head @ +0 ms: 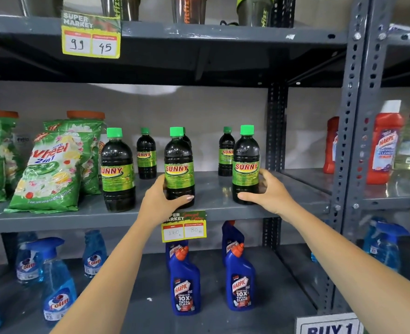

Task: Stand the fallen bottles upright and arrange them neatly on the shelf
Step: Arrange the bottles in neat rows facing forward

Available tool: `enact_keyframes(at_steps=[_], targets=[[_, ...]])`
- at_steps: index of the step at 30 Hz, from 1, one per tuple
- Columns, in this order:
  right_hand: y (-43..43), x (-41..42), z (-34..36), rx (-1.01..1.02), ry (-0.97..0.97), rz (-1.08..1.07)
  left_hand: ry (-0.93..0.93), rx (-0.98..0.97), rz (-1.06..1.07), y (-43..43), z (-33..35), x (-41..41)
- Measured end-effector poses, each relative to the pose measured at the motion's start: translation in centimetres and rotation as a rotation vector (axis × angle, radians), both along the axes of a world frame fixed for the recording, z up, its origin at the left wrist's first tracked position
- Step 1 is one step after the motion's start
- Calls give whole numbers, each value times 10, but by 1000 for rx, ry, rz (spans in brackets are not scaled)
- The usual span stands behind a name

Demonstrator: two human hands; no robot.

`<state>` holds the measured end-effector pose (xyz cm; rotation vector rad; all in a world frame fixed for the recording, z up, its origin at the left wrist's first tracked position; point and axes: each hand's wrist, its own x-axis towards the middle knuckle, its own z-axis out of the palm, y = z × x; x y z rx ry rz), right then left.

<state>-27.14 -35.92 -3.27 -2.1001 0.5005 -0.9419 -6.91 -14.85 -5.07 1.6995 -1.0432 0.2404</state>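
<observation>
Several dark bottles with green caps and green "SUNNY" labels stand upright on the middle grey shelf (213, 208). Three stand in the front row: the left bottle (117, 172), the middle bottle (178, 165) and the right bottle (245, 165). Behind them stand smaller-looking bottles, one at back left (146, 154) and one at back right (226, 151); another is mostly hidden behind the middle one. My left hand (161, 201) wraps the base of the middle bottle. My right hand (269, 189) grips the base of the right bottle.
Green Wheel detergent bags (49, 169) lean on the shelf's left. A yellow price tag (184, 226) hangs on the shelf edge. Blue Harpic bottles (184, 283) and Colin sprays (57, 280) stand below. Red Harpic bottles (384, 143) fill the right bay beyond the upright post (348, 131).
</observation>
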Motion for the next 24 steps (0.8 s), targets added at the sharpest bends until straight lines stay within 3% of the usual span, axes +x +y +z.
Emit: enact_keyframes(at_steps=[7,15,24], targets=[[0,-9,6,54,30,108,-36,-10,64,1,0,-6],[3,-12,10,99,49,164,-4,1,-15,3,1,-8],[1,-12,11,119,108,132,-34,54,-17,8,2,-15]])
